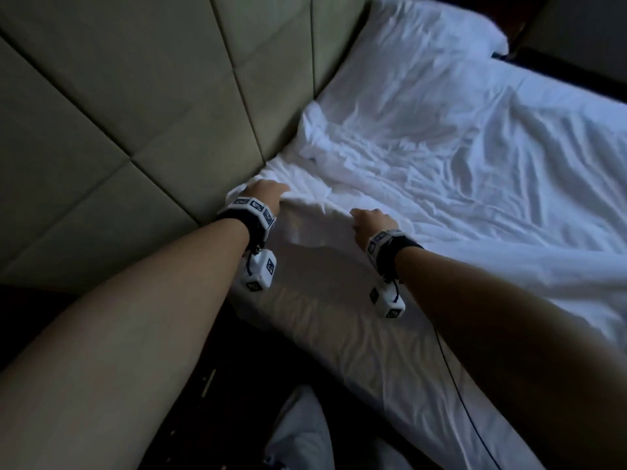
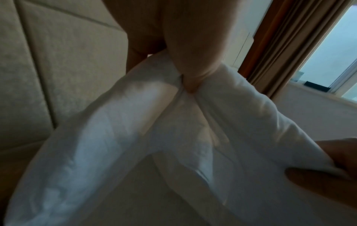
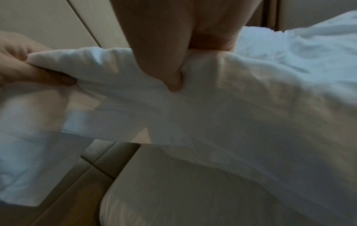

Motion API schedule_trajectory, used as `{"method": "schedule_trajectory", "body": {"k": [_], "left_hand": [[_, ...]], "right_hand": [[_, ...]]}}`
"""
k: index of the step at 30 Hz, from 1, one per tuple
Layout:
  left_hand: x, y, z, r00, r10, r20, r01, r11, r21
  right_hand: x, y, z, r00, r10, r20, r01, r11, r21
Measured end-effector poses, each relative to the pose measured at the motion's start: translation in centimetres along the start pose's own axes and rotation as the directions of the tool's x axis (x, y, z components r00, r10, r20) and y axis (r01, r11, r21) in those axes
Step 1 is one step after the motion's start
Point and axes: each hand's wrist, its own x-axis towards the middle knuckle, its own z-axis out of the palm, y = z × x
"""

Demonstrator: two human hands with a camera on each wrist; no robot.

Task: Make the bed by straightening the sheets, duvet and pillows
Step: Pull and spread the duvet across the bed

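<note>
The white duvet [image 1: 458,171] lies wrinkled across the bed, its top edge lifted near the headboard [image 1: 135,113]. My left hand [image 1: 271,195] grips that edge beside the headboard, thumb and fingers pinching a fold [image 2: 185,79]. My right hand [image 1: 363,218] pinches the same edge a little to the right [image 3: 173,79], so the cloth is stretched between the two hands. Below the lifted edge the sheet-covered mattress [image 1: 322,320] shows. A white pillow [image 1: 437,35] lies at the far end of the headboard.
The padded headboard runs along the left. A white, pillow-like bundle [image 1: 302,435] sits low on the dark floor by the near bed edge. Curtains [image 2: 274,50] and a window [image 2: 328,53] stand beyond the bed.
</note>
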Motion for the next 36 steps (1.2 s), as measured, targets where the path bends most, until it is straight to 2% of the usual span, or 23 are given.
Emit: {"method": "schedule_trajectory", "body": {"k": [4, 7, 12, 18, 28, 31, 33, 36], "left_hand": [[0.3, 2.6, -6.5, 0.984, 0.058, -0.170, -0.060, 0.998, -0.011], [2.9, 3.7, -10.7, 0.959, 0.092, -0.267, -0.109, 0.993, -0.049], [7.1, 4.6, -15.6, 0.926, 0.025, -0.378, -0.078, 0.989, -0.127], [14.2, 5.9, -22.7, 0.897, 0.073, -0.437, -0.171, 0.967, -0.189], [23.2, 10.6, -29.4, 0.865, 0.104, -0.490, -0.252, 0.935, -0.247], [26.6, 12.2, -30.5, 0.854, 0.053, -0.518, -0.245, 0.919, -0.309], [29.0, 13.8, -31.3, 0.836, 0.050, -0.547, -0.269, 0.905, -0.329], [33.5, 16.5, -32.1, 0.833, 0.047, -0.551, -0.264, 0.909, -0.321]], "right_hand": [[0.5, 1.5, -5.8, 0.992, 0.038, -0.121, -0.038, 0.999, -0.001], [2.7, 2.1, -10.3, 0.975, 0.107, -0.195, -0.103, 0.994, 0.033], [6.6, 2.3, -16.8, 0.928, 0.183, -0.325, -0.152, 0.981, 0.121], [11.0, 2.7, -24.0, 0.854, 0.304, -0.423, -0.253, 0.952, 0.172], [18.7, 7.6, -30.9, 0.738, 0.424, -0.524, -0.340, 0.905, 0.254], [22.0, 9.7, -32.9, 0.726, 0.424, -0.541, -0.339, 0.906, 0.254], [24.4, 11.7, -34.7, 0.728, 0.411, -0.549, -0.330, 0.912, 0.245], [29.1, 15.4, -37.0, 0.737, 0.403, -0.543, -0.314, 0.915, 0.253]]}}
